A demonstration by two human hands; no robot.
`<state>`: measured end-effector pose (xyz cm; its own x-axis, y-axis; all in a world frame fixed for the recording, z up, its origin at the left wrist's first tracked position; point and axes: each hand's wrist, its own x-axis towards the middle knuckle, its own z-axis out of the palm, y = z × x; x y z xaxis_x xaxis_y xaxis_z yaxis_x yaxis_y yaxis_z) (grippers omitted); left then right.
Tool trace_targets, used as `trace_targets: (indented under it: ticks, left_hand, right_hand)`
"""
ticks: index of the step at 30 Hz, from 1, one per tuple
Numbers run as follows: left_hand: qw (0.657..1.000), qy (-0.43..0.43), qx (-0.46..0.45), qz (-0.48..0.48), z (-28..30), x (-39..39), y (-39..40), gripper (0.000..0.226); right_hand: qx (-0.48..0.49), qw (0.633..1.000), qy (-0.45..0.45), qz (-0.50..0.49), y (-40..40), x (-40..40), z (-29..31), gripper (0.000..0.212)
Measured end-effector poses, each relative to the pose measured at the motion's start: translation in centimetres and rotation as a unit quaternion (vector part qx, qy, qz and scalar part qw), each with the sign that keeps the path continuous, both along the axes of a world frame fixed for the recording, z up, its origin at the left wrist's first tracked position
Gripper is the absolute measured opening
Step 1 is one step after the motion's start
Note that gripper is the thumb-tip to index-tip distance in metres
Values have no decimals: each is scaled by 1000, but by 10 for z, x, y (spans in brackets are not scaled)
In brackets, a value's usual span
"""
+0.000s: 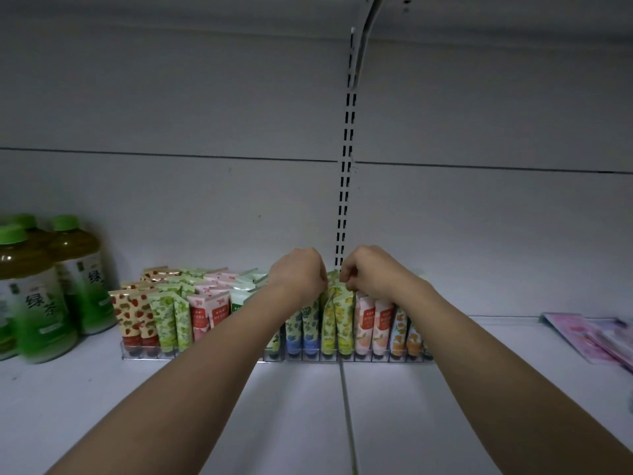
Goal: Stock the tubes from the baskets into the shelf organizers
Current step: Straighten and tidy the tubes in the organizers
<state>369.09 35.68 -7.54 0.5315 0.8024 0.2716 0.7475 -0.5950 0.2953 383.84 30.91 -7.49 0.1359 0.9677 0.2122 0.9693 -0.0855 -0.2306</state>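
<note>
The yellow lemon tubes [337, 317] stood upright, caps down, in the clear organizer [376, 356] on the shelf [205, 406], right under both hands. The left hand [298, 272] was curled at their crimped tops; what it held I couldn't tell. The right hand [368, 274], just beside it, pinched a tube top. Green tea bottles [37, 296] stood far left.

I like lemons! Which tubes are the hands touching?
The yellow lemon-print tubes. Both the left hand and right hand pinch their tops; other rows go untouched.
</note>
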Motion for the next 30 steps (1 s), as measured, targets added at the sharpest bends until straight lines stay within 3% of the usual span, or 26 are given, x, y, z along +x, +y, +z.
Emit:
trace_targets:
  ticks: [15,30]
  left_hand:
    - [991,75,103,-40,-7,10,6,20]
    - [993,40,99,-49,-12,4,4,23]
  right_hand:
    - [17,999,-6,43,-9,-1,5,15]
    - [24,999,-3,37,-8,-4,1,12]
